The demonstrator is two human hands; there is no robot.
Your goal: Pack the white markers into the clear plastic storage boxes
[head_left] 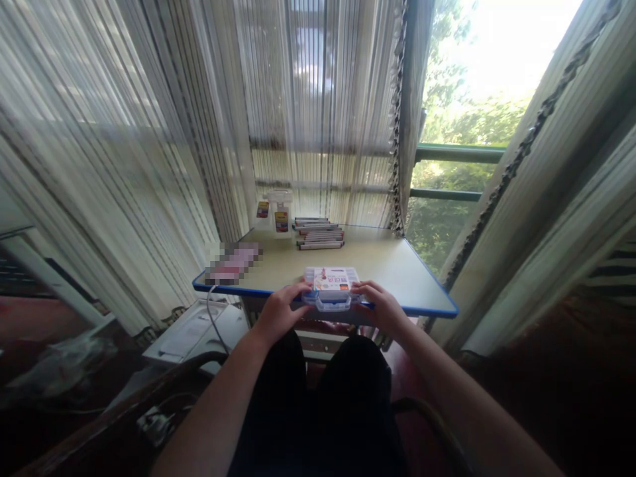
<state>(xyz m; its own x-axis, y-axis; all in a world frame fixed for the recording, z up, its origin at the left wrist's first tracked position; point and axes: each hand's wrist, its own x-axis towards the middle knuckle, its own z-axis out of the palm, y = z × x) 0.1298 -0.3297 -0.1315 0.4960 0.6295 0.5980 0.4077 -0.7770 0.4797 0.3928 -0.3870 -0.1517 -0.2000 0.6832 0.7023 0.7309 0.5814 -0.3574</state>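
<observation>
A clear plastic carry case with a printed white label lies at the front edge of the desk, its handle facing me. My left hand grips its left side, thumb low and fingers on top. On the right side, my right hand holds it the same way, fingers bent over the corner. The case looks closed; what is inside is hard to make out. Farther back lies a pile of marker pens with pale barrels and dark ends. Beside them stands an open clear plastic case with yellow and dark labels.
The pale desk has a blue edge. At its left lies a blurred pink object, with a white cable hanging down from it. Striped curtains hang behind, and a window shows at the right.
</observation>
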